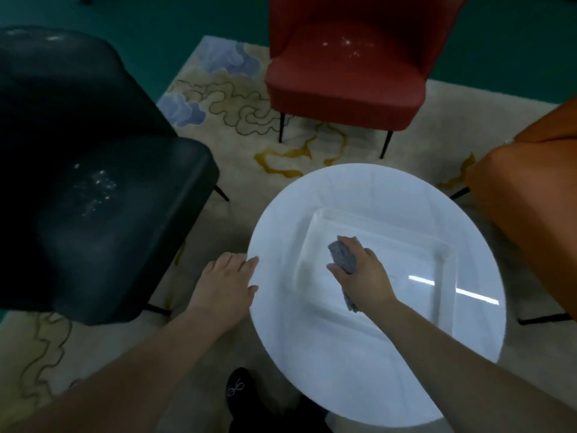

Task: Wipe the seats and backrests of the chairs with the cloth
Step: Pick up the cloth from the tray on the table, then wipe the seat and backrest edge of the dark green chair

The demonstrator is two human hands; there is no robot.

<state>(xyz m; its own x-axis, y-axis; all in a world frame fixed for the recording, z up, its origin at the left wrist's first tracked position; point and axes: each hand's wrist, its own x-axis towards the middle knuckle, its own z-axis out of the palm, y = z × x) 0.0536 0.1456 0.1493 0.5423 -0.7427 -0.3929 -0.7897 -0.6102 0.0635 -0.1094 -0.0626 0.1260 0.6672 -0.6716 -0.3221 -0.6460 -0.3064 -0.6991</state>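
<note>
My right hand (363,273) grips a grey cloth (343,256) over a clear shallow tray (431,245) on a round white table (281,323). My left hand (229,278) rests with straight fingers on the table's left edge. A dark green chair (125,229) stands at the left, with pale specks on its seat and backrest. A red chair (343,79) stands beyond the table, also with pale specks on its seat. An orange chair (530,198) stands at the right, partly out of frame.
A beige rug (237,98) with blue and yellow patterns lies under the furniture, on a dark green floor (193,17). A dark shoe (239,389) shows at the bottom, next to the table. The chairs ring the table closely.
</note>
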